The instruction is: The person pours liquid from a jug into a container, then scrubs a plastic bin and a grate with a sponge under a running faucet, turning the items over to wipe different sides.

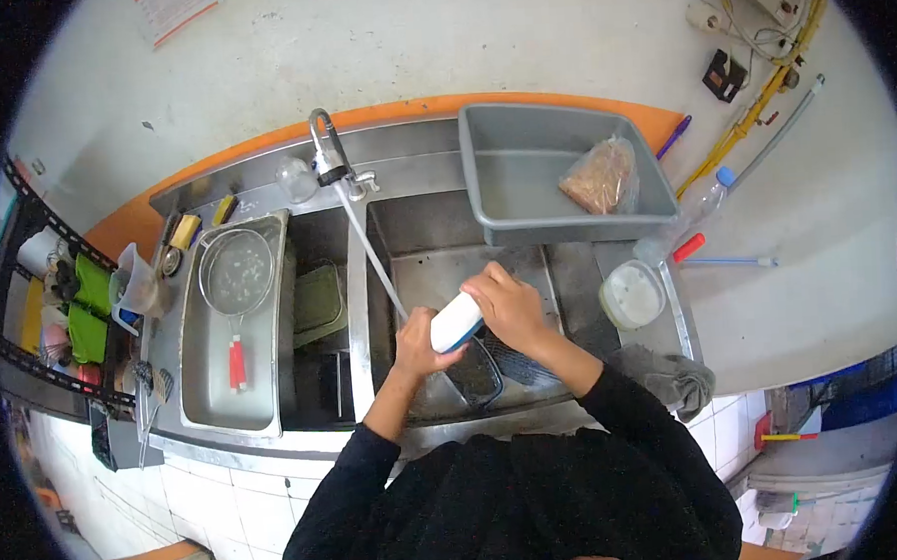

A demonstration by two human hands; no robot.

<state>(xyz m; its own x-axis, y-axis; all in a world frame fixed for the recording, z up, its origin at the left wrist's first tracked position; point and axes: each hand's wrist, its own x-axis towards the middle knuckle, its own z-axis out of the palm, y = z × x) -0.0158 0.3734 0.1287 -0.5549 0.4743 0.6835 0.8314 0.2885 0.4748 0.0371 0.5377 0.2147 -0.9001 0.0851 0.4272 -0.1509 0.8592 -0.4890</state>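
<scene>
Over the right-hand sink basin, both my hands hold a white container with a blue edge, which is tilted. My left hand grips its lower left end, fingers wrapped round it. The upper right end is in my right hand, its fingers closed over the side. A pale stream runs from the tap down to beside my left hand. Beneath my hands, a dark-rimmed container and a dark mesh item lie in the basin, partly hidden by my right arm.
A grey tub holding a bag of brown material stands behind the basin. Left is a metal tray with a red-handled strainer. A green-tinted container sits in the left basin. Rightward are a round tub and grey cloth.
</scene>
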